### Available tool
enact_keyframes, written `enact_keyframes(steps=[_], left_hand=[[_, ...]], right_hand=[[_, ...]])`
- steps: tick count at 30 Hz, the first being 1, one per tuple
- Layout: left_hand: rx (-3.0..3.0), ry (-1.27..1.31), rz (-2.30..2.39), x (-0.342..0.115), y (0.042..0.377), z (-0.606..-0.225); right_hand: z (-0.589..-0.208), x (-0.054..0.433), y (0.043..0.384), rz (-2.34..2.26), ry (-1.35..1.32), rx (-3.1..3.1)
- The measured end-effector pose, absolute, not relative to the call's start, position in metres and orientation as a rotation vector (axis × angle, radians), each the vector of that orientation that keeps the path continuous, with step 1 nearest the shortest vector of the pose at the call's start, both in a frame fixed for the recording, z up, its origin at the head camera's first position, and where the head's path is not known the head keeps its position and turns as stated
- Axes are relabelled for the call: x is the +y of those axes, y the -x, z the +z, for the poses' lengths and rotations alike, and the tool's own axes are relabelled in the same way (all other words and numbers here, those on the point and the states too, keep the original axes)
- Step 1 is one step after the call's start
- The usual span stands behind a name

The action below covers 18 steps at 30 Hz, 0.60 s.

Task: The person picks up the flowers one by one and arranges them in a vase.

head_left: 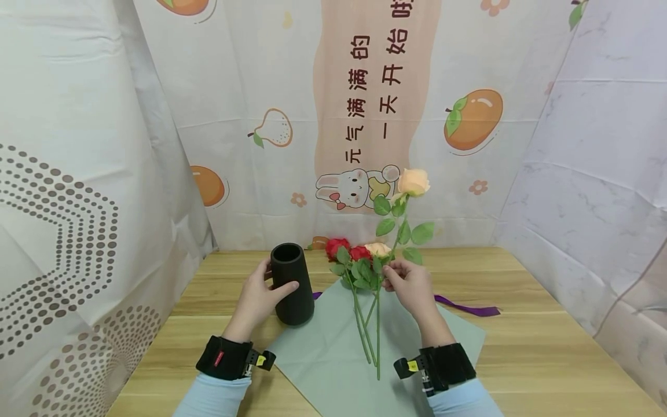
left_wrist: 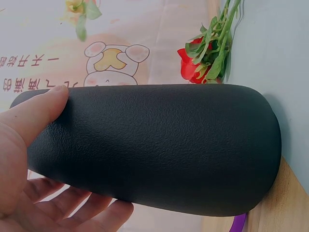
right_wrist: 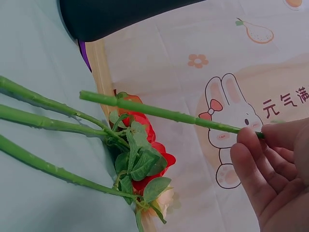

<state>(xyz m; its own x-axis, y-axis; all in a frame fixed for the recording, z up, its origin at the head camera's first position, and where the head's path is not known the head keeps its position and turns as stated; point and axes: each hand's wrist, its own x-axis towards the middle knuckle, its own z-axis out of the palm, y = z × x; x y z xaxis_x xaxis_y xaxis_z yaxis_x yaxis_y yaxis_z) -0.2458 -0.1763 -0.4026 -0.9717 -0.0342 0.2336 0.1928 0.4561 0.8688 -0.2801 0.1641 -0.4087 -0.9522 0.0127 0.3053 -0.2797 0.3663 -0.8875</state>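
A tall black vase stands upright or nearly so at the left edge of a grey-green paper sheet. My left hand grips it near its upper part, thumb in front and fingers around the far side. In my right hand, thumb and fingers pinch the stem of a peach rose, raised with its bloom upward. From the right wrist view, the bare lower end of that stem hangs free. Two red roses and another peach rose lie on the paper, their stems pointing toward me.
A purple ribbon comes out from beneath the paper on the right, with a bit of it beside the vase. Behind the wooden table hangs a printed cloth, and pale cloths flank both sides.
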Motion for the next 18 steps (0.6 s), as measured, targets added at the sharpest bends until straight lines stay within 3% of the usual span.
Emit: enact_keyframes(steps=[18], left_hand=[[-2.492, 0.139, -1.510, -0.178, 0.245, -0.403]], right_hand=[[-0.414, 0.149, 0.286, 1.802, -0.219, -2.357]])
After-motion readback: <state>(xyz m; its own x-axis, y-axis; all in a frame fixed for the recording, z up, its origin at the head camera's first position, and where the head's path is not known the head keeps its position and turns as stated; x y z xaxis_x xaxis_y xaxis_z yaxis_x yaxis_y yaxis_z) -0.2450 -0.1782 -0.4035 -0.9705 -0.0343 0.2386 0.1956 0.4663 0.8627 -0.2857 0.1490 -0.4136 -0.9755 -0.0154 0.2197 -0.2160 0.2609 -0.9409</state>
